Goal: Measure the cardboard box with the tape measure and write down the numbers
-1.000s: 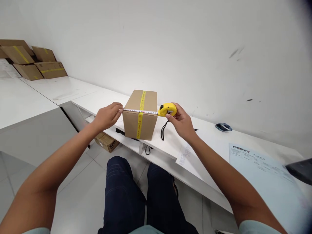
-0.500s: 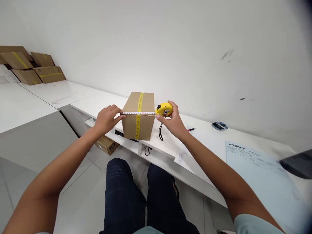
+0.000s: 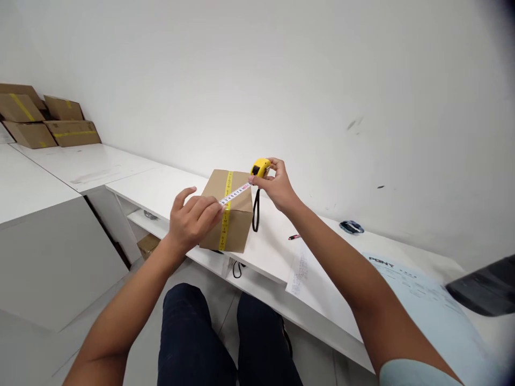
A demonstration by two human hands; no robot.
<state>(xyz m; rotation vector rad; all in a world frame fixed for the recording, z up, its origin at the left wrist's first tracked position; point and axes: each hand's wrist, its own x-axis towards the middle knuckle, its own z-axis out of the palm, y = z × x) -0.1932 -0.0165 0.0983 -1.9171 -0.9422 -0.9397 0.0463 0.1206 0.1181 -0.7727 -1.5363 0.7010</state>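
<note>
Nearest the camera are the person's two knees in dark trousers (image 3: 193, 332), at 6 o'clock. Just beyond them one cardboard box (image 3: 238, 230) stands at the front edge of a white desk (image 3: 161, 187), sealed with one yellow band of tape (image 3: 223, 231) running over its top and down its near face.

The left hand (image 3: 193, 217), at the box's 9 o'clock, pinches the free end of the blade (image 3: 235, 193) between thumb and fingertips at the box's near top edge. The one blade lies slantwise across the box top towards 1 o'clock. There the right hand (image 3: 277, 187) grips the yellow tape measure (image 3: 260, 166) at the box's far right corner. Its black strap (image 3: 255, 212) hangs down the box's right side.

At the box's 3 o'clock one pen (image 3: 293, 236) lies on the desk, with one white sheet (image 3: 300, 268) just in front of it and one pale blue form (image 3: 418, 289) further right. One small dark round object (image 3: 351, 227) sits near the wall.

One more carton (image 3: 147, 245) rests on the floor under the desk at 8 o'clock. Far off at 10 o'clock, four cardboard boxes (image 3: 48, 120) are stacked against the wall.
</note>
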